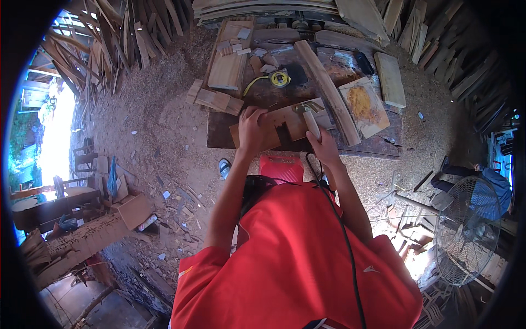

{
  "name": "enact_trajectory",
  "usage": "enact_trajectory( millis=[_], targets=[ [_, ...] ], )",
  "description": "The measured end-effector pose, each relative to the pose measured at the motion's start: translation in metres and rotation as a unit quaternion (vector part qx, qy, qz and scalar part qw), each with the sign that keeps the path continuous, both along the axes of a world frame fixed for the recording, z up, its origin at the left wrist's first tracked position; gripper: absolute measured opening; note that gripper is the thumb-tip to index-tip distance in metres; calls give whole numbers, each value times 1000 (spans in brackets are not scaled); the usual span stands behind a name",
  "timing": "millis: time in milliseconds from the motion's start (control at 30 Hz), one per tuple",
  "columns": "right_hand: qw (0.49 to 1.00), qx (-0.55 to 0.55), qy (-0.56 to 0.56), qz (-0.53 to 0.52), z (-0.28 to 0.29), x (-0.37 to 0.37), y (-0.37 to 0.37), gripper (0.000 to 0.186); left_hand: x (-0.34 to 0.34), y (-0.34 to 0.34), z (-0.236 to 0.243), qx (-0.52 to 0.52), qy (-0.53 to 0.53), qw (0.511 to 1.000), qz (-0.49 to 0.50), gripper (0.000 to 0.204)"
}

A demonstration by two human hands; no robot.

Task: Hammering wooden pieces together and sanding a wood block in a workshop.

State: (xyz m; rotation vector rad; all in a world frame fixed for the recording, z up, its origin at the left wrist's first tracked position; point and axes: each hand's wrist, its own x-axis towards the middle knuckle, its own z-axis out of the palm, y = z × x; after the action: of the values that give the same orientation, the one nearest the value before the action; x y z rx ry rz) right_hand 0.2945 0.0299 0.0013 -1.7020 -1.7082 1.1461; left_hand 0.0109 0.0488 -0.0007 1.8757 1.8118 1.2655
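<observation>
My right hand (324,147) is closed round the pale handle of a claw hammer (312,126), its dark head pointing away from me over the bench. Beneath the hammer lies a flat wooden board (289,116) with a dark notch in its near edge. My left hand (251,129) grips the left end of this board, fingers curled at its far side. Just beyond that hand sits a short wood block (219,100). A yellow tape measure (280,79) rests farther back with some of its tape out.
The low workbench (219,131) carries a long plank (329,93), a stained square board (363,104), a phone-like dark object (364,63) and small offcuts (241,48). A red stool (281,167) is below me. At right stand a caged fan (467,230) and another person (493,189).
</observation>
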Motion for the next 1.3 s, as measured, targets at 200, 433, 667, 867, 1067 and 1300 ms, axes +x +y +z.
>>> enact_trajectory(
  millis=[200, 433, 667, 867, 1067, 1300],
  targets=[
    [997, 73, 25, 7, -8, 0, -1, 60, -25, 12, 21, -18, 120, 979, -164, 15],
    [1000, 9, 3, 13, -4, 1, 1, 61, -26, 39, 25, -51, 230, 943, -236, 18],
    [1000, 4, 20, 6, -2, 0, 0, 62, -15, 56, 31, -50, 376, 871, -313, 14],
    [1000, 12, 19, 5, -5, 0, 0, 62, 2, 62, 32, -137, 406, 855, -292, 16],
    [1000, 20, 12, 6, -7, 2, 1, 63, 14, 61, 48, -233, 222, 911, -257, 22],
    [996, 83, 22, 9, -11, -1, 1, 63, 26, 24, 20, -146, -164, 966, -137, 21]
  ],
)
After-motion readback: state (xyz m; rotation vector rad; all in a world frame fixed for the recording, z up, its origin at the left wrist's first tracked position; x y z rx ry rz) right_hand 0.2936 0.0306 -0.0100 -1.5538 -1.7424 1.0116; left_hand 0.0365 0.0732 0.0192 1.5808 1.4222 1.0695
